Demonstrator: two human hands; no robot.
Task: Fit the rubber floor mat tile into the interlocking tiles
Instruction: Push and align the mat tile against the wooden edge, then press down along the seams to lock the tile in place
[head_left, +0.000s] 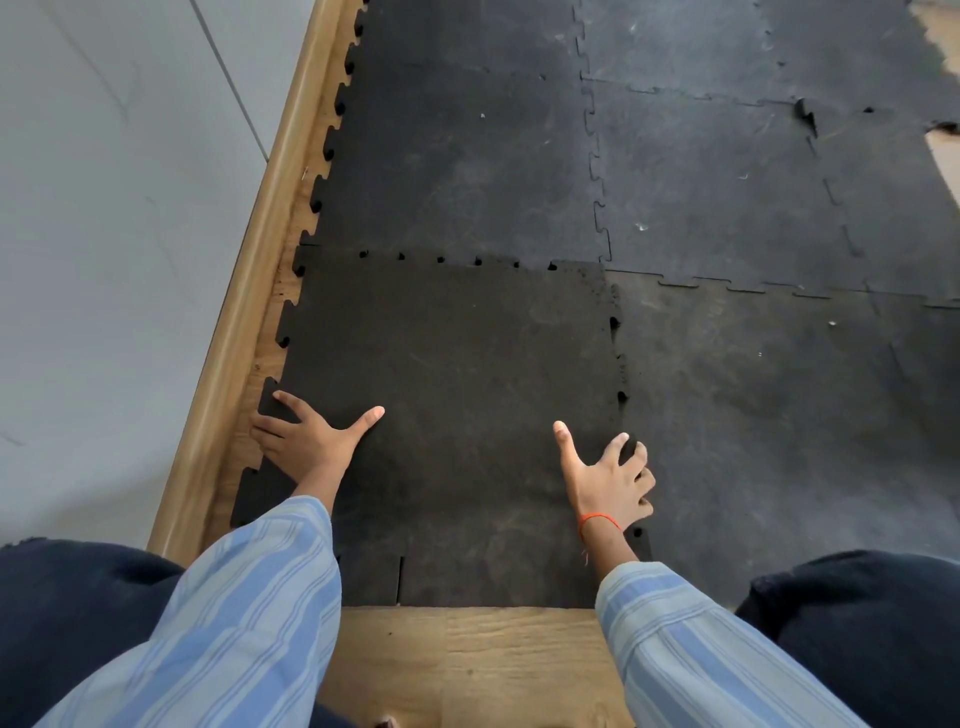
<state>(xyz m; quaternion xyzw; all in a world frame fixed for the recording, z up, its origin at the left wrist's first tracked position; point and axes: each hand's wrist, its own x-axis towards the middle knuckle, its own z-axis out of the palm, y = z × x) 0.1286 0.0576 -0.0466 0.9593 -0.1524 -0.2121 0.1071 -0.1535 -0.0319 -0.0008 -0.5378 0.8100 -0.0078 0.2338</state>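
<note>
A dark rubber floor mat tile (452, 395) with jigsaw edges lies in the near left corner of the mat floor. Its far edge overlaps the tile behind it (457, 171) and its right edge overlaps the neighbouring tile (769, 415); small gaps show along both seams. My left hand (306, 441) grips the tile's left edge, thumb on top and fingers curled round the edge teeth. My right hand (610, 480) holds the tile's right edge, thumb spread on top and fingers over the edge onto the neighbouring tile.
A wooden skirting board (249, 291) runs along the grey wall (104, 234) on the left. Bare wood floor (467, 660) shows in front of the tile and beside its left edge. Interlocked tiles cover the floor ahead and to the right. My knees (862, 613) flank the view.
</note>
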